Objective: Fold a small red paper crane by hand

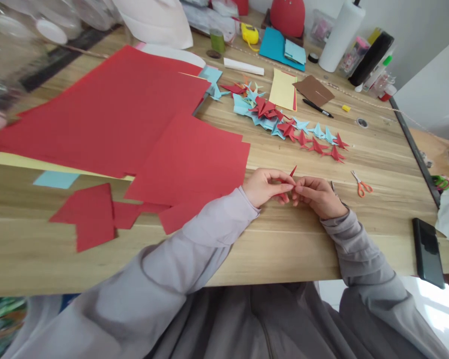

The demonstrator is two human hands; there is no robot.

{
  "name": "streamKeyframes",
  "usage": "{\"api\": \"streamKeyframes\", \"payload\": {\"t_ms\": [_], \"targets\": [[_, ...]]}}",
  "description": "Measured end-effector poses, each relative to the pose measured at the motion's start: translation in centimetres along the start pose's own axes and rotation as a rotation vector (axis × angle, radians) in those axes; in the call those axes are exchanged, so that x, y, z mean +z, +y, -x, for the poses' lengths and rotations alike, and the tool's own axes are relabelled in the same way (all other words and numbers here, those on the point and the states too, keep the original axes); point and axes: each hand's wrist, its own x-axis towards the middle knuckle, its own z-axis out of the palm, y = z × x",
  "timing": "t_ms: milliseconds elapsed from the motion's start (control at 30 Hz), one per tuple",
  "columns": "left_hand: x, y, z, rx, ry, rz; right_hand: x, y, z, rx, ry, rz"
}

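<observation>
So both my hands are pinched in on one small red folded paper piece (290, 182), left hand (264, 187) and right hand (319, 196) meeting fingertip to fingertip just above the counter (284, 249) near its front edge, a little right of the middle. The left has its fingers closed on the near side of the piece, the right grips it from the other side, and one pointy red tip sticks up between them. My grey sleeves rest on the wood. Just right of my right hand sit the orange-handled scissors (361, 185), not touching anything, and further right near the edge lies a black phone (428, 252). Behind my hands there's a whole row of finished red and light blue origami cranes (299, 132) trailing diagonally back toward a bigger jumble of them. Left of me are the big red paper sheets (115, 109), overlapping each other, with a smaller red sheet (194, 164) reaching almost to my left wrist and some cut red scraps (92, 214) near the front edge. A yellow sheet (7, 160) peeks out under the red stack, and a small light blue piece (55, 179) lies next to it. Toward the back there's a pale yellow paper (282, 89), a brown piece (313, 89), a black pen (317, 107), teal paper (280, 49) and a white roll (340, 35) standing upright.
</observation>
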Motion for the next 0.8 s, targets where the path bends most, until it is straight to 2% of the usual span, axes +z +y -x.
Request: {"api": "streamKeyframes", "payload": {"t_ms": [233, 533, 800], "targets": [[0.1, -0.5, -0.1, 0.011, 0.013, -0.006, 0.4, -0.1, 0.0, 0.012, 0.057, -0.068], [0.4, -0.5, -0.2, -0.077, 0.017, 0.182, 0.6, -0.1, -0.1, -0.002, 0.087, -0.098], [0.7, -1.0, -0.3, -0.014, 0.063, 0.137, 1.1, -0.1, 0.0, 0.026, 0.175, -0.146]]}}
